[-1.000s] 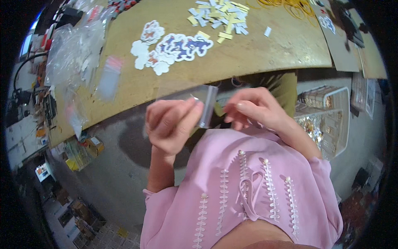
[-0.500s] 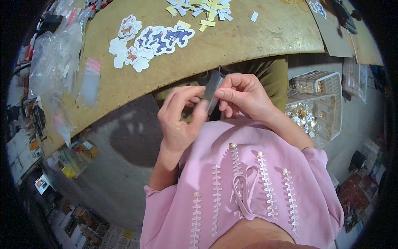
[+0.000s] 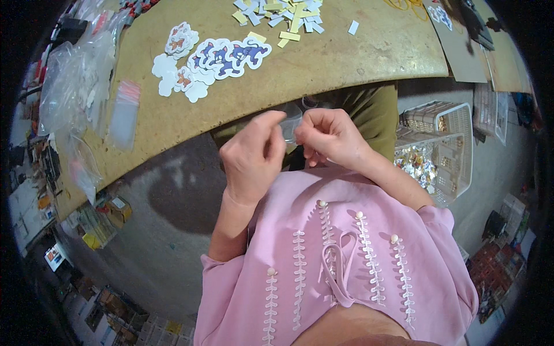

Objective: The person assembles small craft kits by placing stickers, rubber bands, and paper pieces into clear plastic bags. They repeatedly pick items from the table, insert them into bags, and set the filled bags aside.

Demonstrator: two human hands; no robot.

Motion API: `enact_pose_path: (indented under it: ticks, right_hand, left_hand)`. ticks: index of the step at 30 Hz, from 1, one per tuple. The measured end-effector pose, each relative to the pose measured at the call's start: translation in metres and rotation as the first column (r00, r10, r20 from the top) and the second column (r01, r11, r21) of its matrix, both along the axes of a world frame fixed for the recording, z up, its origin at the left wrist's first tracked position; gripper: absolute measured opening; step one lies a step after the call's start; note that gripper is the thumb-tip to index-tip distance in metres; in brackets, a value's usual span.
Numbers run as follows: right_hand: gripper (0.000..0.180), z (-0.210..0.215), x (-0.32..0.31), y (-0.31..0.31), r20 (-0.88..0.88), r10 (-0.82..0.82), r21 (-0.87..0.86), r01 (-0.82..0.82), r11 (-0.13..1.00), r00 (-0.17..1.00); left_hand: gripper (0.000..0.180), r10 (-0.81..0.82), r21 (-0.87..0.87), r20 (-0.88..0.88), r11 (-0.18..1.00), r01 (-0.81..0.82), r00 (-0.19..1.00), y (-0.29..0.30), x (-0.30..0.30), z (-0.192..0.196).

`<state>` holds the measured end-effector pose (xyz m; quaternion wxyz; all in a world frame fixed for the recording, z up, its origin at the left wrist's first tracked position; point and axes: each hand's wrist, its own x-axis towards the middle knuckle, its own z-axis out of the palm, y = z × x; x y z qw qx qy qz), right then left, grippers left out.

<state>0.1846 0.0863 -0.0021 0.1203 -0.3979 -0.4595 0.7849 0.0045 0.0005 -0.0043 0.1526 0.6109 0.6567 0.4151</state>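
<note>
Pink top (image 3: 346,271), white braid trim, pearl-like buttons, seemingly olive trousers (image 3: 369,109)

Bare tabletop (image 3: 346,63) lay open between the cartoon stickers (image 3: 216,57) and the table's near edge. Paper strips (image 3: 285,14) crowded the far side; plastic bags (image 3: 81,98) blocked the left, a white basket (image 3: 456,132) the right.

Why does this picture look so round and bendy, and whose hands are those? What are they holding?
The camera sits on a person's head and looks down, so the picture curves at its edges. The left hand and right hand are that person's own, above a pink blouse. Together they pinch a small clear plastic bag. On the wooden table lie cartoon stickers, little paper strips and a pile of clear bags. A white basket stands on the floor beside them.
</note>
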Motion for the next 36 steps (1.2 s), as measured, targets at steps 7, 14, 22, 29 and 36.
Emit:
enact_pose_path:
  ticks: [7,14,22,29,36]
  right_hand:
    - [0.016,-0.011,0.011,0.012,-0.076,-0.088,0.148,0.099,0.984,0.993]
    - [0.031,0.026,0.017,0.005,0.235,0.211,0.938,-0.278,0.208,0.949]
    - [0.031,0.009,0.028,0.016,0.254,0.169,0.954,-0.275,0.115,0.952]
    - [0.029,-0.012,0.039,0.005,0.271,0.124,0.936,-0.292,0.199,0.954]
    - [0.033,-0.011,0.038,0.012,0.294,0.124,0.940,-0.310,0.143,0.948]
  left_hand:
    - [0.011,-0.265,-0.030,-0.199,0.964,0.265,0.943,0.000,-0.014,0.005]
    - [0.017,-0.402,-0.006,-0.193,0.913,0.409,0.895,0.001,-0.029,0.025]
    - [0.055,0.031,0.103,-0.550,0.994,0.031,0.835,0.065,-0.052,0.022]
    - [0.078,-0.059,0.023,-0.578,0.996,0.088,0.814,0.059,-0.033,0.005]
    - [0.040,-0.055,0.126,-0.467,0.984,0.128,0.883,0.050,-0.030,-0.002]
